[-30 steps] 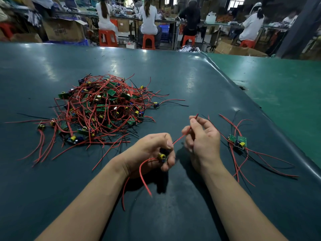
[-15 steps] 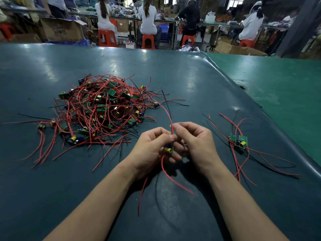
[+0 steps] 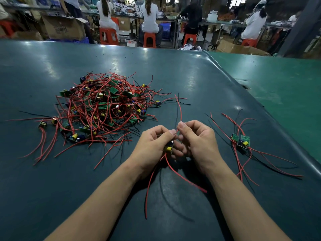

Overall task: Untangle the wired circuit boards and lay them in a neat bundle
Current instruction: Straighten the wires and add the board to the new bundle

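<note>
A tangled pile of small green circuit boards with red and black wires lies on the dark green table, left of centre. My left hand grips one board with a yellow part; red wires trail from it toward me. Close beside it, my right hand pinches that board's red and black wires, which rise away from me. To the right lie two sorted boards side by side with their wires spread along the table.
The table's right edge runs diagonally, with a lighter green surface beyond it. Behind the table's far edge, several people sit on orange stools at benches, with cardboard boxes around.
My hands came together from apart. The right hand slid along the wire to the board and now pinches the wires pointing away from me. The trailing red wires swung toward me.
</note>
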The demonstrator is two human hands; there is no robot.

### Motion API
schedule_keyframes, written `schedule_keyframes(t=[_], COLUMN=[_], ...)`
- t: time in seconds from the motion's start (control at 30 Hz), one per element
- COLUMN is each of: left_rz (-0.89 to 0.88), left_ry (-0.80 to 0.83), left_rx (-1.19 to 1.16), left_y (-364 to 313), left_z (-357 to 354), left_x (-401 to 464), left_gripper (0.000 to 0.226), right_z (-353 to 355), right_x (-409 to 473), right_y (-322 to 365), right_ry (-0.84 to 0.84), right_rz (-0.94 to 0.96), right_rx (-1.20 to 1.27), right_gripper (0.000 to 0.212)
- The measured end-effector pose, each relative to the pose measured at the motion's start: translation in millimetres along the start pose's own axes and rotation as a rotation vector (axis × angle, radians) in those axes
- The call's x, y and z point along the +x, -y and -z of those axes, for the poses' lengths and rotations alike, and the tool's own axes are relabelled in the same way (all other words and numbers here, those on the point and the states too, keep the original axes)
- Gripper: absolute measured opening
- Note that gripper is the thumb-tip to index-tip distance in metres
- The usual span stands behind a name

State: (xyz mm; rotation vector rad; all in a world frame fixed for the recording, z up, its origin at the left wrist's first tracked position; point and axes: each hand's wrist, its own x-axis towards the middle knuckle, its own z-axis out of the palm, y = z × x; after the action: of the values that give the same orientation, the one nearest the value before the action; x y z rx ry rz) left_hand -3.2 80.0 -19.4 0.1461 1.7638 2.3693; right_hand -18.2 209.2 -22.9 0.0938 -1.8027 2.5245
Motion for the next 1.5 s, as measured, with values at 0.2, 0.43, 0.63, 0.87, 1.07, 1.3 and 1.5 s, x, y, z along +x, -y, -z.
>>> schedule_keyframes(t=[0.2,0.43,0.63,0.87,1.07,1.3,1.5], left_rz=[0.025,0.095,0.162,0.19,0.182,0.216,0.231], left_ry=[0.04,0.208,0.222,0.283,0.352,0.398,0.397], left_rx=[0.012,0.015,-0.038,-0.04,-0.017,0.034,0.068], left_y=[-2.1,-7.6,-12.7,-10.5,-10.0,-13.9,-15.8], left_z=[1.4,7.4,9.4,13.3,15.0,15.5,16.3], left_x=[-0.8,-4.4,-1.3,-2.1,-3.7,-6.1,-5.6], left_gripper=[0.019,0.018,0.019,0.018,0.021,0.021,0.02], right_z=[3.8,11.7,5.0,2.3,5.6,12.0,13.1], right_x=[-0.3,0.5,-0.4,2.7,7.5,10.4,7.4], right_y=[4.4,10.7,6.2,7.3,10.2,8.8,3.4], right_ry=[0.058,0.178,-0.053,-0.12,-0.253,-0.25,-0.208], right_rz=[-0.041,-0.176,0.006,-0.005,0.079,0.107,0.24], right_rx=[-0.007,0.017,-0.05,0.063,0.171,0.071,-0.202], right_gripper=[0.013,0.022,0.01,0.008,0.007,0.009,0.013])
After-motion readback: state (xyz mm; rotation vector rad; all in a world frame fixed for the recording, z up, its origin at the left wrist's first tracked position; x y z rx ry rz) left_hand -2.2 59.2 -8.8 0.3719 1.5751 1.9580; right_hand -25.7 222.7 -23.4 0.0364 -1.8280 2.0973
